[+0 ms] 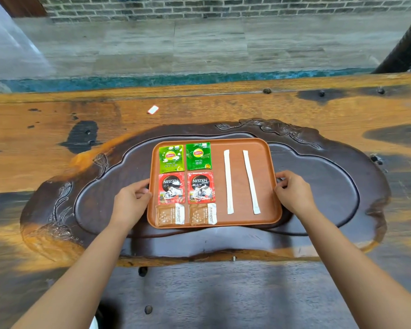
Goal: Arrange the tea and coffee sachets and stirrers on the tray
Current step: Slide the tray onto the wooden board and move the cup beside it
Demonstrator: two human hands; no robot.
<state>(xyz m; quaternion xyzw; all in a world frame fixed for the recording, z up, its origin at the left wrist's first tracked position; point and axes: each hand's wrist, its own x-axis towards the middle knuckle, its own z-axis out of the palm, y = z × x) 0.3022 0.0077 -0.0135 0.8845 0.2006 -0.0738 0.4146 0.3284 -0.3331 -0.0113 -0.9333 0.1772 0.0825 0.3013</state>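
Observation:
A brown rectangular tray (266,176) sits in the hollow of a dark carved wooden tea board (330,186). On its left half lie two green Lipton tea sachets (171,158) (198,156), two red Nescafe coffee sachets (171,188) (201,187) and two brown sugar sachets (169,215) (202,214), in two columns. Two white paper-wrapped stirrers (228,182) (251,182) lie side by side on the right half. My left hand (131,201) grips the tray's left rim. My right hand (293,192) grips the right rim.
The tea board rests on a long orange-brown wooden table (45,129) with dark patches. A small white and red scrap (153,109) lies on the table beyond the tray. Behind the table's far edge are a grey floor and a brick wall.

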